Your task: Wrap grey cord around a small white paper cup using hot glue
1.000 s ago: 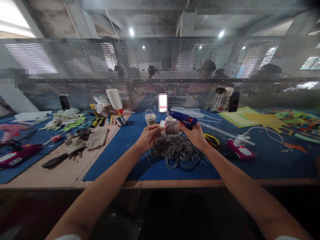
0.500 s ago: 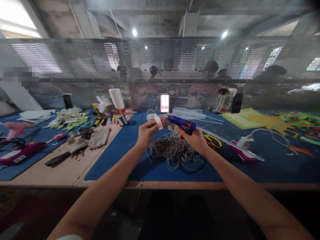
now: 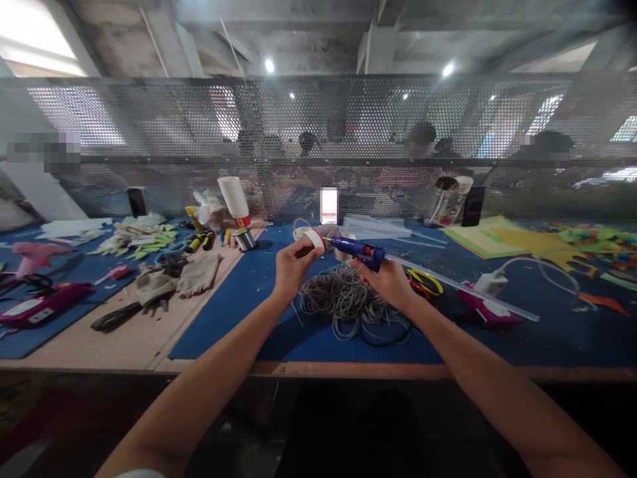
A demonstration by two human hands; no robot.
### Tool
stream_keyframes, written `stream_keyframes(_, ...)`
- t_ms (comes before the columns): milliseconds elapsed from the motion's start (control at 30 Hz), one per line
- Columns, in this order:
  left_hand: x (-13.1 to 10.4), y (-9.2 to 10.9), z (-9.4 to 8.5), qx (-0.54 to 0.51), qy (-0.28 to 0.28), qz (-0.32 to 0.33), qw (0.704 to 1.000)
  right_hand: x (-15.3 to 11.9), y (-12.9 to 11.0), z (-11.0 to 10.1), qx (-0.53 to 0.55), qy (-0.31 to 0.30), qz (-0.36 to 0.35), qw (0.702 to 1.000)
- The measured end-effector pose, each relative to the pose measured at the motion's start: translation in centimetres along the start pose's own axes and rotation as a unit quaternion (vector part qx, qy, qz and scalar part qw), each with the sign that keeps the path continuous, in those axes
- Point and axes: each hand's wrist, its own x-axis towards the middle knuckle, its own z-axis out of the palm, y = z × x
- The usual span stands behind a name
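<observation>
Near the middle of the view my left hand pinches a small white and red paper cup, tilted, with grey cord showing around its far part. My right hand is wrapped round a blue glue gun, its nozzle at the cup's red rim. A long clear glue stick sticks out of the gun's back toward the right. Below both hands lies a loose heap of grey cord on the blue mat. Whether the nozzle touches the cup is too small to tell.
Stacked paper cups lean on a metal tin at the left, beyond work gloves and pliers. Yellow-handled scissors, a white plug and coloured sheets lie right. A lit phone stands before the mesh screen; people sit behind it.
The cup in my left hand has turned and moved slightly left. The glue gun has shifted slightly left and down, with its glue stick swung a little to the right.
</observation>
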Motion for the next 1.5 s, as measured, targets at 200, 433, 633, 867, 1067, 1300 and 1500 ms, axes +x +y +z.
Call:
stream_keyframes(200,-0.1,0.4,0.0,0.012,0.007,0.001,1.000,0.0,-0.5,-0.3,-0.029,0.000,-0.004,1.000)
stream_keyframes(433,-0.4,0.6,0.1,0.014,-0.001,0.006,1.000,0.1,0.0,-0.1,-0.043,0.006,-0.016,0.999)
stream_keyframes(633,-0.5,0.6,0.1,0.012,-0.004,0.011,1.000,0.2,0.2,0.0,-0.048,0.004,-0.013,0.999)
stream_keyframes(867,-0.4,0.3,0.0,0.014,-0.010,0.010,1.000,0.3,0.1,-0.1,-0.080,0.004,-0.016,0.997)
stream_keyframes(1067,-0.4,0.6,0.1,0.013,-0.012,0.006,1.000,0.4,0.3,-0.1,-0.095,0.000,-0.015,0.995)
stream_keyframes(1300,-0.5,0.9,0.2,0.004,-0.008,0.002,1.000,0.4,0.8,-0.1,-0.093,-0.004,-0.005,0.996)
stream_keyframes(1500,-0.4,0.8,0.2,0.007,-0.007,-0.004,1.000,0.3,1.0,0.0,-0.089,0.004,-0.010,0.996)
